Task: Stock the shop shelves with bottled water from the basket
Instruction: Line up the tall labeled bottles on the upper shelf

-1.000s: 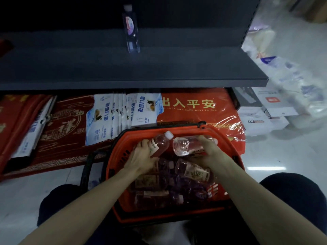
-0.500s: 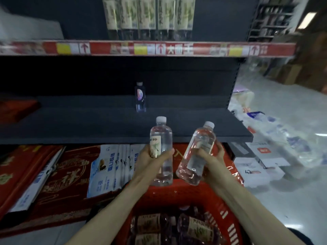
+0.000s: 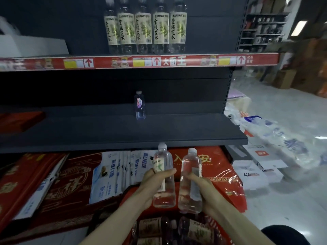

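My left hand [image 3: 152, 183] curls round the left bottle [image 3: 163, 160] at its middle, thumb across the label, holding it upright. Just beside it stands the right bottle [image 3: 192, 163], my right hand [image 3: 203, 190] wrapped behind it with the thumb in front. Both forearms reach forward above the basket [image 3: 131, 197], and the caps are near the shelf [image 3: 123, 131] edge.

Basket [image 3: 131, 190] largely below the bottom edge
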`<state>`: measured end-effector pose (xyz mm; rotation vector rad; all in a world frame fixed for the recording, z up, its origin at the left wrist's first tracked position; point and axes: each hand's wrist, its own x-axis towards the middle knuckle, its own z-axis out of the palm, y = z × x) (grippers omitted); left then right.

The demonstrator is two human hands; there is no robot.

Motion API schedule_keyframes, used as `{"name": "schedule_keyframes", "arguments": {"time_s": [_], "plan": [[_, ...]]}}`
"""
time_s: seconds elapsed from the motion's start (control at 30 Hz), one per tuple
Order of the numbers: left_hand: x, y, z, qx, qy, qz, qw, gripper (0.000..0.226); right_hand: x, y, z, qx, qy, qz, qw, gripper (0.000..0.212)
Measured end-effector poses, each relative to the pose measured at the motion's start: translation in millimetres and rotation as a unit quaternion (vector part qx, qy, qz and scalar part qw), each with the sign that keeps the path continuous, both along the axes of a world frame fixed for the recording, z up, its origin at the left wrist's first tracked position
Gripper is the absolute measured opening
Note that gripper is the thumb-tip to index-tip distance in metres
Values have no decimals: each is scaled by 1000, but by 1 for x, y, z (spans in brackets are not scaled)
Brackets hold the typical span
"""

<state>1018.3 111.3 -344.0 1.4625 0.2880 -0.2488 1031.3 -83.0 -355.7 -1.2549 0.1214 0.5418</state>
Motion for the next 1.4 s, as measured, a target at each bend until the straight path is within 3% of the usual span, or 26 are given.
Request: {"name": "schedule_keyframes", "arguments": {"time_s": [0.1, 0.2, 0.3, 0.5, 0.67, 0.83, 1.07, 1.2, 1.3, 1.4], "plan": [[3, 1, 17, -85, -5, -22, 996, 22, 8, -4, 24, 78, -12, -8, 997, 47], [18, 6, 51, -152, -24, -32, 988, 15, 24, -14, 64, 132, -46, -7, 990, 35], [31, 9, 105, -122, -90, -46, 987, 33, 36, -26, 115, 122, -83, 18, 989, 35], [41, -1, 235, -9, -233, -29, 972, 48, 56, -39, 233, 62, -217, 36, 973, 32], [57, -11, 323, 49, -337, -15, 940, 52, 87, -49, 318, 17, -320, -21, 947, 68], [100, -24, 379, 74, -393, 38, 916, 96, 112, -46, 391, -46, -405, -127, 904, 83], [176, -46, 390, 85, -413, 100, 901, 90, 179, -41, 411, -169, -456, -250, 837, 92], [205, -52, 378, 118, -417, 110, 895, 92, 210, -40, 395, -170, -450, -276, 832, 89], [222, -53, 373, 142, -416, 100, 893, 81, 227, -43, 386, -174, -445, -290, 829, 88], [244, -55, 369, 121, -411, 94, 899, 88, 243, -45, 377, -169, -435, -297, 833, 86]]}}
